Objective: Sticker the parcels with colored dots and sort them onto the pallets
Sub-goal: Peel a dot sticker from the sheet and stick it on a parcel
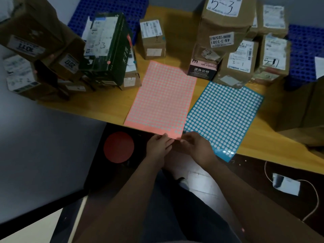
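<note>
A pink sheet of dot stickers (163, 97) lies on the yellow table (177, 42), with a blue sheet of dot stickers (222, 118) beside it on the right. My left hand (157, 148) pinches the pink sheet's near edge. My right hand (194, 146) has its fingertips at the same near corner of the pink sheet; whether it holds a dot cannot be made out. Cardboard parcels (236, 41) are stacked at the back right, one small parcel (153, 39) stands in the middle, and a dark green box (108, 50) leans among the parcels at the left.
Blue plastic pallets show behind the table at the top (108, 6) and at the far right (305, 50). A black box with a red circle (119, 147) sits at the table's near edge by my left hand. A large brown carton (301, 109) stands at the right.
</note>
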